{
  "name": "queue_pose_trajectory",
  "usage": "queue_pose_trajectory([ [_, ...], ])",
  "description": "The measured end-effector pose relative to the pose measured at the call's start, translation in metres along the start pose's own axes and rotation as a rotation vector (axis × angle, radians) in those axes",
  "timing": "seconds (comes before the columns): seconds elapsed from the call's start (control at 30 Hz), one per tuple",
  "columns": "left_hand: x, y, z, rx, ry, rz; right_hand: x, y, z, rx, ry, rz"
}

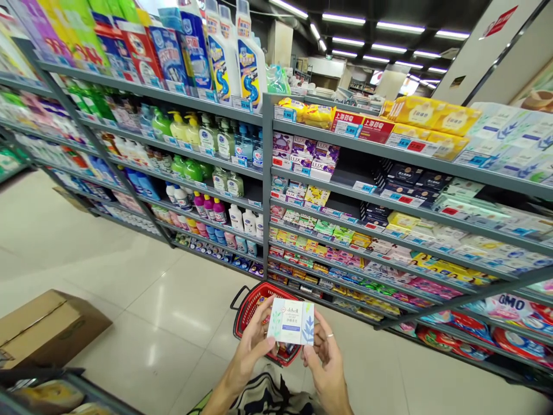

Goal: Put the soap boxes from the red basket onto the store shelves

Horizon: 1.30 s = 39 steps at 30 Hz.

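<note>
Grey store shelving (267, 190), stocked with pump bottles and boxed soaps, stretches along the tiled floor (173, 300). On the floor at the left sits a brown cardboard box (56, 328). A red shopping basket (244, 314) with packaged goods inside stands near the shelves, partly hidden by the hands. The left hand (257, 331) and right hand (322, 349) are closed on opposite ends of a leaf-printed soap carton (291, 321), thumbs in front, lifted over the basket in view, its lettering facing the camera. A slim ring (330, 335) circles one right finger
</note>
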State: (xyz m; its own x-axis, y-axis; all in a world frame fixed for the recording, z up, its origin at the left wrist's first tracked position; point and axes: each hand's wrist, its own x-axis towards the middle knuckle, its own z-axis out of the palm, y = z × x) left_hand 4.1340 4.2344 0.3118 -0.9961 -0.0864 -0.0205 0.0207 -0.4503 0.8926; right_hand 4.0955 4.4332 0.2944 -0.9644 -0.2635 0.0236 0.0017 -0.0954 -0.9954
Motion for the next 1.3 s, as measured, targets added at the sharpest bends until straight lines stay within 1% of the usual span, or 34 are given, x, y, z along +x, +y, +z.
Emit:
queue_pose_trajectory([
  [0.13,0.0,-0.003,0.002,-0.006,0.02,0.002,0.0,0.003,0.003,0.028,0.013,0.018],
  [0.3,0.001,-0.007,-0.001,-0.016,0.053,0.016,0.001,0.01,0.013,0.077,0.099,0.041],
  [0.43,0.0,-0.003,-0.003,0.011,0.066,-0.002,0.002,0.005,0.021,0.106,0.117,0.036],
  [0.53,-0.001,0.0,0.002,0.016,0.111,-0.004,0.001,0.0,0.023,0.113,0.116,-0.005],
  [0.63,0.0,0.002,0.009,0.017,0.149,-0.028,0.0,-0.003,0.02,0.09,0.125,-0.02],
  [0.8,0.006,0.003,0.017,0.047,0.151,-0.07,-0.002,-0.003,0.01,0.078,0.138,-0.024],
  [0.97,0.01,0.0,0.02,0.06,0.131,-0.088,-0.004,-0.011,-0.001,0.033,0.076,-0.028],
  [1.07,0.011,-0.002,0.022,0.066,0.143,-0.106,-0.006,-0.015,-0.005,-0.012,0.086,-0.031],
  [1.17,0.011,-0.002,0.023,0.085,0.14,-0.13,-0.009,-0.018,-0.005,-0.029,0.083,-0.019],
  [1.3,0.01,-0.002,0.023,0.081,0.132,-0.117,-0.011,-0.021,-0.004,-0.004,0.061,-0.023],
])
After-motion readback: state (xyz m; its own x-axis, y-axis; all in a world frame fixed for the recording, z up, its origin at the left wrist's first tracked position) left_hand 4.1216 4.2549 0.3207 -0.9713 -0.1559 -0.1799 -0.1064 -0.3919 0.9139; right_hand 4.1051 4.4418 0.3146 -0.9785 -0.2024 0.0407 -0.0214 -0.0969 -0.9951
